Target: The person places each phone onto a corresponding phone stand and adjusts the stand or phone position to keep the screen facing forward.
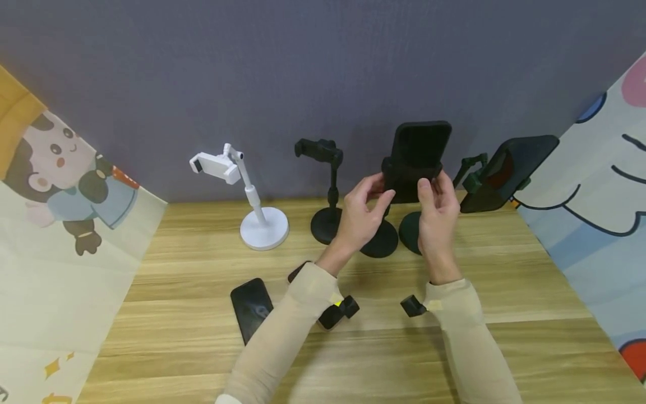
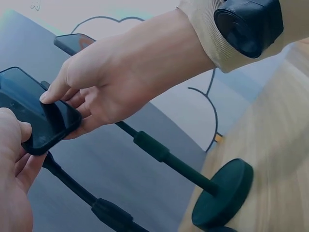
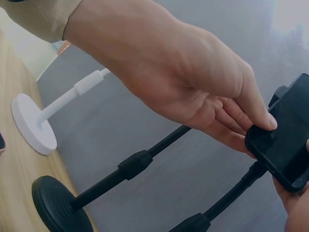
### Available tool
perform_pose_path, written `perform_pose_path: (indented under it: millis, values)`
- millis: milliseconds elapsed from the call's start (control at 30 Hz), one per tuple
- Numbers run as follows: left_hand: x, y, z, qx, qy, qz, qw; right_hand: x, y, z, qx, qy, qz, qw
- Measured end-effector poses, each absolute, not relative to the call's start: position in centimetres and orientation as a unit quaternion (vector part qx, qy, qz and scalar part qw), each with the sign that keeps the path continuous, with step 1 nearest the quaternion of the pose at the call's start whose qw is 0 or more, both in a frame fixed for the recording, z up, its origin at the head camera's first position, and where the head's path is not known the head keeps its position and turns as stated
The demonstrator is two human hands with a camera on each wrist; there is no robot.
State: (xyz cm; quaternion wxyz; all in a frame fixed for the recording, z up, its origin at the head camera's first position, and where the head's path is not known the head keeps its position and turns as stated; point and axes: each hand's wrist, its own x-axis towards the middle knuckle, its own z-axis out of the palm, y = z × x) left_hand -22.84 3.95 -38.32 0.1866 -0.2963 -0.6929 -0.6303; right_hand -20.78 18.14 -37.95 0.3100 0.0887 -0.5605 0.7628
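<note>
A black smartphone (image 1: pixel 423 143) stands upright at the clamp of a black phone stand (image 1: pixel 379 242). My left hand (image 1: pixel 359 212) pinches its lower left corner, thumb on the front edge and fingers behind. On the lower right, my right hand (image 1: pixel 438 216) grips it the same way, its thumb (image 2: pixel 55 92) over the front. The left wrist view shows the stand's dark pole (image 2: pixel 77 186) running down from behind the phone. Both hands and the phone hide most of the clamp. In the right wrist view, the left thumb (image 3: pixel 260 113) presses near the phone's corner.
To the left are a white phone stand (image 1: pixel 264 229) and another black stand (image 1: pixel 325 225), their clamps holding nothing. Close on the right, a dark green stand (image 1: pixel 410 233) bears a phone (image 1: pixel 512 174). One phone (image 1: pixel 249 306) lies on the table; another (image 1: pixel 330 318) is partly under my left forearm.
</note>
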Motion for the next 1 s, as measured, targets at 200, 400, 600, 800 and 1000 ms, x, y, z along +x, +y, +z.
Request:
perform_pose_path:
  millis: [200,400,600,800,1000]
  values:
    - [-22.6,3.9,-39.3,-0.284,-0.697,-0.634,0.175,-20.7,18.0,-38.7,0.077,-0.574,0.759,0.298]
    - [-22.5,3.8,-40.1,-0.28,-0.695,-0.639,0.173,-20.6,18.2,-39.8,0.064,-0.577,0.763,0.286]
    - [-22.3,3.5,-41.0,-0.273,-0.687,-0.65,0.173,-20.1,18.2,-41.1,0.087,-0.577,0.765,0.273]
    - [-21.6,2.5,-41.8,-0.263,-0.688,-0.654,0.172,-19.7,18.3,-42.1,0.091,-0.592,0.754,0.268]
    - [-20.4,1.0,-42.8,-0.24,-0.703,-0.654,0.147,-19.7,18.4,-42.8,0.11,-0.597,0.745,0.277]
